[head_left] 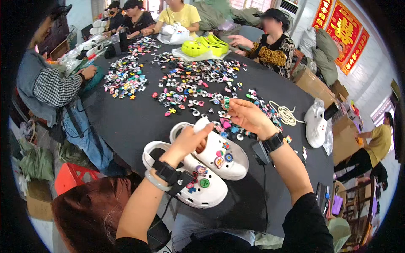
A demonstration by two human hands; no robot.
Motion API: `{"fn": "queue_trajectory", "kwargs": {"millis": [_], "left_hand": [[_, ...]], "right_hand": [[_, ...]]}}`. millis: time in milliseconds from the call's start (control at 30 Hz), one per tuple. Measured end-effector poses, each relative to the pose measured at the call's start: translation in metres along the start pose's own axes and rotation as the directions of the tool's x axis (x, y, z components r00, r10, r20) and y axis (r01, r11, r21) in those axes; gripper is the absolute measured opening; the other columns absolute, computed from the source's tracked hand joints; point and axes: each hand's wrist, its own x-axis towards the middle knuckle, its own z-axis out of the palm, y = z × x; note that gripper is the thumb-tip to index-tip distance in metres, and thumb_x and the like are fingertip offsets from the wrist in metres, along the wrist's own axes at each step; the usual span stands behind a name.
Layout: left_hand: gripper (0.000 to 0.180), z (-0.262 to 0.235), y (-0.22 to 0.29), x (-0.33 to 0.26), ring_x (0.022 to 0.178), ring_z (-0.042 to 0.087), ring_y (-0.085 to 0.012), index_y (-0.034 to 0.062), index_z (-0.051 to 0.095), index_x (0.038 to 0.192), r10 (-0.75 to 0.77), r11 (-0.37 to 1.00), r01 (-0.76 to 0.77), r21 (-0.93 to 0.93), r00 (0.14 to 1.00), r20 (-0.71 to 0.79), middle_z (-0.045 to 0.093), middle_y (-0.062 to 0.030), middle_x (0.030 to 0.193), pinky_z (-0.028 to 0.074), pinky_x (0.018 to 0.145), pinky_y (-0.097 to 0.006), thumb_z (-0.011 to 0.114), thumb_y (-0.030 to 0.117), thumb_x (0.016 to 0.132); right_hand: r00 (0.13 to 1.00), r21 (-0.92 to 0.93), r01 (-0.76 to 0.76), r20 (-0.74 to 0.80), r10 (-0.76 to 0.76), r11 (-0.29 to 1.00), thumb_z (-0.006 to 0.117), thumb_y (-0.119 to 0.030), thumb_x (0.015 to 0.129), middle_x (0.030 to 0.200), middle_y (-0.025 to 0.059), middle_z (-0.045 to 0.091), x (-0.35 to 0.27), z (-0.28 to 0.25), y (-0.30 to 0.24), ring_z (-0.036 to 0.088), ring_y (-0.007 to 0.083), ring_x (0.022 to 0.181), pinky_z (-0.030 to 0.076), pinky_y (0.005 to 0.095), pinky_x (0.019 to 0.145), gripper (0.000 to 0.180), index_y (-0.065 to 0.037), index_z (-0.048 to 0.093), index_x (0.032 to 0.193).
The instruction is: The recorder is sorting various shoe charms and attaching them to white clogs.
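Observation:
Two white clogs lie side by side on the dark table in front of me, toes pointing to the lower right. My left hand (192, 141) grips the farther clog (237, 164) at its foot opening, with some fingers hidden inside. Several colourful charms sit in its upper. The nearer clog (213, 196) lies under my left wrist and carries a round green charm (204, 183) and several others. Above the loose charms, my right hand (249, 117) pinches a small green shoe charm (226, 103) between thumb and fingers.
Loose charms (198, 76) are heaped across the table (122, 130). Beyond them stand yellow-green clogs (202, 47). A coiled cream cord (284, 114) and a bagged white clog (315, 126) lie to the right. Several people sit or stand around the table. Cables hang from both my wrists.

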Motion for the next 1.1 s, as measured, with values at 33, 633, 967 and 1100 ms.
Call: {"fn": "queue_trajectory", "kwargs": {"millis": [33, 633, 967, 1100], "left_hand": [[0.059, -0.001, -0.002, 0.001, 0.052, 0.058, -0.0123, 0.0012, 0.064, 0.071, 0.002, 1.000, -0.002, -0.014, 1.000, -0.006, 0.060, -0.0067, 0.057, 0.045, 0.051, -0.024, 0.056, 0.056, 0.089], [0.050, 0.001, 0.002, 0.000, 0.049, 0.048, -0.0054, 0.0022, 0.060, 0.083, -0.063, 0.952, 0.070, -0.297, 0.997, 0.033, 0.056, -0.0006, 0.061, 0.036, 0.046, -0.019, 0.056, 0.051, 0.090], [0.043, 0.000, 0.002, -0.004, 0.048, 0.051, -0.0075, 0.0057, 0.058, 0.082, -0.083, 0.930, 0.093, -0.356, 0.996, 0.044, 0.056, -0.0008, 0.059, 0.039, 0.046, -0.020, 0.057, 0.049, 0.090], [0.043, -0.003, 0.003, 0.001, 0.048, 0.050, -0.0069, 0.0058, 0.058, 0.077, -0.018, 0.921, 0.067, -0.383, 0.991, 0.131, 0.055, -0.0002, 0.059, 0.038, 0.046, -0.020, 0.059, 0.047, 0.089]], "right_hand": [[0.998, 0.031, 0.010, 0.059, -0.012, 0.999, 0.061, -0.016, 0.093, 0.096, -0.0008, 0.065, -0.011, 0.004, -0.001, 0.058, 0.0082, 0.080, 0.048, 0.0228, 0.066, 0.019, -0.008, 0.062, 0.110], [0.993, 0.208, 0.121, -0.017, -0.120, 0.971, 0.058, -0.017, 0.095, 0.081, -0.0059, 0.054, -0.078, 0.005, 0.048, 0.045, 0.0041, 0.069, 0.037, 0.0187, 0.060, 0.015, -0.006, 0.062, 0.105], [0.984, 0.046, 0.169, -0.057, -0.166, 0.985, 0.059, -0.020, 0.095, 0.082, -0.0046, 0.059, -0.066, 0.000, 0.060, 0.046, 0.0025, 0.066, 0.036, 0.0171, 0.058, 0.020, -0.006, 0.062, 0.109], [0.974, 0.092, 0.199, -0.128, -0.186, 0.976, 0.057, -0.018, 0.096, 0.084, -0.0031, 0.059, -0.072, 0.003, 0.046, 0.048, 0.0051, 0.070, 0.039, 0.0197, 0.061, 0.021, -0.005, 0.061, 0.111]]}}
